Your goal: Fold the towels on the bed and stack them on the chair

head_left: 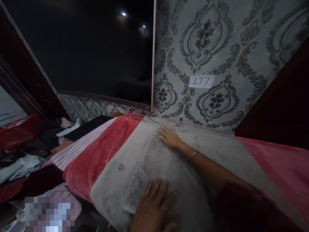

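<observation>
evidently, grey cloth [169, 164] lies mostly spread between red blanket [96, 158] and pink cloth [282, 164]. right hand [169, 136] flat near its far edge, left hand [153, 206] over nearer part; both empty, fingers outstretched. spreading looks largely done; uneven far edge seems left.

The wall [231, 61] is papered in grey damask — marked by a label [202, 81] reading 277 — and two lights [124, 14] are reflected in a dark screen [91, 51].

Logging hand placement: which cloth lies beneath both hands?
The grey cloth with a red mark; the red cloth and striped cloth at its left lie untouched.
</observation>
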Demonstrator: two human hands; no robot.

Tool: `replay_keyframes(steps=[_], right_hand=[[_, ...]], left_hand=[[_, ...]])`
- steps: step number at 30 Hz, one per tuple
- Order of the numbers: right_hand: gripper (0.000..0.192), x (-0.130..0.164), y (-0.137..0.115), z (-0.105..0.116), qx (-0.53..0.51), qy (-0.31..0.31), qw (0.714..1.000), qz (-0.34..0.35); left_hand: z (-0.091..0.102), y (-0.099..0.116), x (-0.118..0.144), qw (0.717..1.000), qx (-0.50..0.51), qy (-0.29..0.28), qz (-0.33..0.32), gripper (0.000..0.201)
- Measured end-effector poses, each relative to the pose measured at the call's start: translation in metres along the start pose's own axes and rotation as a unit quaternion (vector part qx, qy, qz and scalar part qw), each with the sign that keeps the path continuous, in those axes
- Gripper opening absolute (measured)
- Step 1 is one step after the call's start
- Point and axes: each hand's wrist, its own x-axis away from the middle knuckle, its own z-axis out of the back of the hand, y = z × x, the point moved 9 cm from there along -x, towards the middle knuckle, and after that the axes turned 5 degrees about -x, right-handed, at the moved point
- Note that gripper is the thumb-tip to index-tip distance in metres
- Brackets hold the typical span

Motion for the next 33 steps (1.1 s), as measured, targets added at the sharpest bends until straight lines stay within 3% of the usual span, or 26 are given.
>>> replay_keyframes(steps=[3, 6, 10, 14, 21, 25, 28, 30, 33], right_hand=[[0.059, 0.028, -0.052, -0.013, -0.017, -0.035, 0.984, 0.174], [0.06, 0.039, -0.073, -0.03, -0.049, -0.073, 0.967, 0.24], [0.06, 0.003, -0.058, -0.038, -0.053, -0.08, 0.978, 0.185], [0.059, -0.044, -0.034, -0.038, -0.052, -0.072, 0.988, 0.125], [0.055, -0.081, -0.008, -0.042, -0.064, -0.046, 0.994, 0.07], [0.053, -0.087, -0.009, -0.034, -0.073, -0.017, 0.996, 0.051], [0.053, -0.085, -0.018, -0.009, -0.068, 0.011, 0.996, 0.051], [0.053, -0.071, -0.025, 0.014, -0.072, 0.038, 0.995, 0.063], [0.056, -0.023, -0.031, 0.034, -0.07, 0.063, 0.991, 0.094]], left_hand=[[0.018, -0.025, -0.005, 0.997, 0.021, -0.048, 0.062, 0.078], [0.015, -0.038, -0.003, 0.993, 0.011, -0.061, 0.098, 0.081], [-0.019, -0.042, 0.008, 0.991, -0.013, -0.082, 0.102, 0.095], [-0.043, -0.043, 0.018, 0.994, -0.048, -0.046, 0.089, 0.103], [-0.047, -0.045, 0.023, 0.985, -0.136, 0.018, 0.106, 0.067], [-0.046, -0.045, 0.02, 0.98, -0.152, 0.028, 0.123, 0.062], [-0.042, -0.047, 0.017, 0.982, -0.138, 0.017, 0.13, 0.064], [-0.034, -0.047, 0.014, 0.985, -0.113, 0.004, 0.129, 0.073], [-0.015, -0.043, 0.009, 0.992, -0.06, -0.019, 0.11, 0.08]])
